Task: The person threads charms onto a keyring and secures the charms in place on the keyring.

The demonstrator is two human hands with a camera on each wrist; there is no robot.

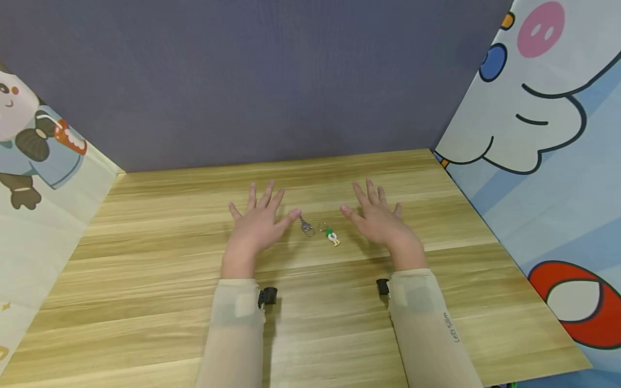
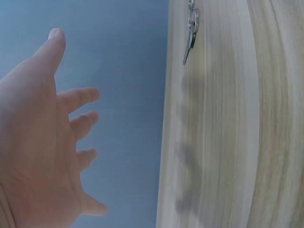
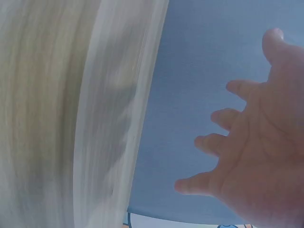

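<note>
a key [image 1: 304, 224] and a charm [image 1: 332, 236] lie on the wooden table [image 1: 320, 323], between two spread, empty hands.

the left hand [image 1: 257, 226] and right hand [image 1: 380, 218] both have their fingers fanned and grasp nothing; the wrist views show each raised off the wood. the key lies just right of the left hand, the nearer one, its far end by the left thumb in the head view, though apart from it. the charm sits to the right of the key, left of the right hand and a little nearer that one. the key's long axis slants far-left to near-right, blade pointing far, ring near; the charm slants alike, but with its ring far-left and pale feet pointing near-right.
</note>
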